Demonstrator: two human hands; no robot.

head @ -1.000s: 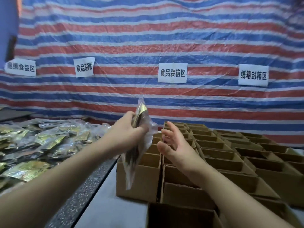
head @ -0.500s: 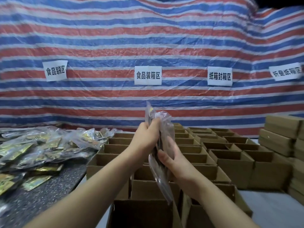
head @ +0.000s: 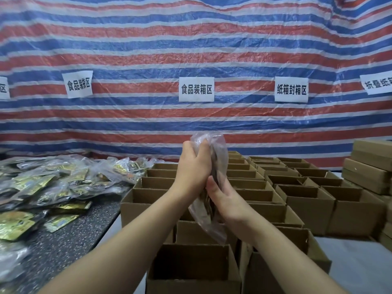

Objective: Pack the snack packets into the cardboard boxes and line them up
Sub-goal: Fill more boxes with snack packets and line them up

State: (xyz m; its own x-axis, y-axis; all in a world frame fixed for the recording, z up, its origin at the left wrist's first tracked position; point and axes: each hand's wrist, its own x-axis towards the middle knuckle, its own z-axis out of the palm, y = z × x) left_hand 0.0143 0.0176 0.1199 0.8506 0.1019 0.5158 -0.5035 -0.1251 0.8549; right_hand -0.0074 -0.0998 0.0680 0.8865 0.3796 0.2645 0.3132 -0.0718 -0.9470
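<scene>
Grip first: left hand [head: 192,170] has fingers curled round the upper part of a clear crinkled plastic bag of brownish snack packets [head: 214,183], held upright in mid-air at frame centre. Right hand [head: 227,204] presses against the bag's lower half from the 4 o'clock side, thumb and fingers wrapped on it. Both hands have hold of the same bag; neither is free.

Bag hangs above the open brown cardboard boxes [head: 305,198], its lower tip just over the nearest open brown box [head: 191,266] at 6 o'clock. Not yet inside any box.

Step in hand, as I judge it: squaring or compressing the bag between the hands before it goes in. Next move calls for lowering it narrow-end-down into an open box, probably the nearest one, keeping it slim enough to clear the walls; soft plastic may snag on the rim.

Outward: open boxes stand in close rows from 6 o'clock back to 12 and across to 3; contents of the far ones too dark to tell. Heap of gold-and-clear snack packets [head: 48,187] at 9 o'clock on a dark speckled surface [head: 63,249]. Boxes stand on a pale grey surface [head: 356,266]. Stack of closed flat cardboard boxes [head: 369,170] at 3 o'clock.

Room: red, white and blue striped tarpaulin [head: 191,43] as back wall, with white paper signs [head: 196,89] in Chinese print.
</scene>
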